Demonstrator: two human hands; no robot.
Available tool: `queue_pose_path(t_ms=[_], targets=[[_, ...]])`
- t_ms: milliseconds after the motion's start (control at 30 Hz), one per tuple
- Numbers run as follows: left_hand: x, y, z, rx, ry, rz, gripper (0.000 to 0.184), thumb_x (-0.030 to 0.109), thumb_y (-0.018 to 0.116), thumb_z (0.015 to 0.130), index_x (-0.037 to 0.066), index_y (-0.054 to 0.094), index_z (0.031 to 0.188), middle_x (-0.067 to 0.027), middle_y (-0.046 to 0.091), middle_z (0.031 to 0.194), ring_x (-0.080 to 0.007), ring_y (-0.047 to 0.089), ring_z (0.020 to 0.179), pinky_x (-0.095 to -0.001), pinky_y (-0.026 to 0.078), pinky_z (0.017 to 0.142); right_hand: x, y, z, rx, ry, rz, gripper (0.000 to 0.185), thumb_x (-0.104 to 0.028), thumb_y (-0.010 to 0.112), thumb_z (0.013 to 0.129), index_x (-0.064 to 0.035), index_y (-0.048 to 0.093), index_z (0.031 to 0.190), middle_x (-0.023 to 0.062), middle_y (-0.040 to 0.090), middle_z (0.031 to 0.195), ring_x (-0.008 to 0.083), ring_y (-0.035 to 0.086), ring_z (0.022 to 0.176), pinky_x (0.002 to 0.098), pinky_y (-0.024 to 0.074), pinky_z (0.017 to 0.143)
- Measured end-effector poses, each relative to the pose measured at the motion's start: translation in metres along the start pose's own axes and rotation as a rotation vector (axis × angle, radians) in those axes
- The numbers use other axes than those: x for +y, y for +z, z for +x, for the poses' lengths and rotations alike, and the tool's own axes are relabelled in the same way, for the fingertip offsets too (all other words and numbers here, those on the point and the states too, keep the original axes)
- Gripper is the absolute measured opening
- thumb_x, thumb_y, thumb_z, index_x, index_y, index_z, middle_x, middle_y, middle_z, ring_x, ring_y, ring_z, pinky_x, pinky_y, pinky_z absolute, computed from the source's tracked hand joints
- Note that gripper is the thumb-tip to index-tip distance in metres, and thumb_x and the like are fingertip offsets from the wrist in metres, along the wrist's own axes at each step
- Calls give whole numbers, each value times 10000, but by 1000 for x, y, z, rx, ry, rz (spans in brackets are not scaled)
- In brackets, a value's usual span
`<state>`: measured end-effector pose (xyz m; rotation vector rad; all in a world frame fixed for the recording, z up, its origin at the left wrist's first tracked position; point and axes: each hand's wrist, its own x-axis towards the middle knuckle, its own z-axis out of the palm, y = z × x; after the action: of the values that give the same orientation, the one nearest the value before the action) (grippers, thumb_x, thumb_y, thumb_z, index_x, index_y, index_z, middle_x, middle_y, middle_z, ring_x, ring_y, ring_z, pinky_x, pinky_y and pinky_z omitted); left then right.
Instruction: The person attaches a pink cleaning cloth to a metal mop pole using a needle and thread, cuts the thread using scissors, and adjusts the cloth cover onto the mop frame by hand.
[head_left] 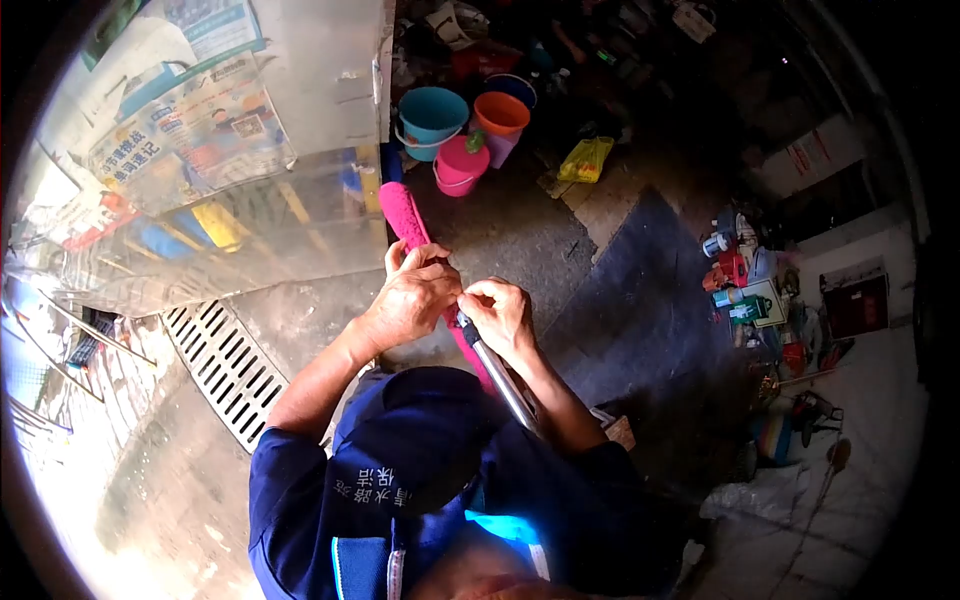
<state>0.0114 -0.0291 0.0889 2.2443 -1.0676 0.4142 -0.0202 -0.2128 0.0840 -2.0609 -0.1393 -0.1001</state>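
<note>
Head view: long fluffy bright-pink mop head (402, 212) gripped mid-length by curled left hand (418, 295). Right hand (500, 315) pinched close beside it; pinched item too small to be told. Silver metal pole with black collar (506, 383) lined up below right hand. Mop head and pole apparently brought together; fastening seemingly unfinished, joint hidden.
</note>
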Motion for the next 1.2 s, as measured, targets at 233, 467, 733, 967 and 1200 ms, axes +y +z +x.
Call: queue_pose_path(t_ms=[233,467,733,967,1200], targets=[[6,-6,0,19,-27,-24,184,102,684,682,121,695,865,27,636,966,-244,472,1175,-537,220,1028,0,5,0,55,-29,-29,127,-135,681,759,-11,655,751,118,648,721,226,642,662,336,490,610],[3,-8,-1,54,-10,-66,110,104,666,725,114,674,834,26,639,927,-232,491,1139,-519,239,1007,13,4,-1,85,-2,121,92,-96,678,759,-7,657,770,98,652,712,181,629,661,310,493,605],[6,-12,-1,-5,-57,-95,100,100,695,770,101,687,870,18,651,958,-233,484,1181,-505,223,1037,5,-8,-2,81,45,187,68,-55,669,806,8,660,783,27,625,681,81,566,628,240,459,584],[5,-6,-1,52,-57,-116,101,96,701,726,108,685,825,30,646,919,-217,505,1137,-504,248,1002,5,-4,-6,77,77,268,157,-129,678,850,27,664,863,-4,607,659,56,538,614,218,441,567],[0,-4,-1,91,-23,-155,90,110,702,697,133,680,781,45,633,883,-202,512,1115,-501,253,968,8,1,-14,-32,97,386,231,-203,718,863,21,677,898,10,647,763,75,569,672,224,464,622]])
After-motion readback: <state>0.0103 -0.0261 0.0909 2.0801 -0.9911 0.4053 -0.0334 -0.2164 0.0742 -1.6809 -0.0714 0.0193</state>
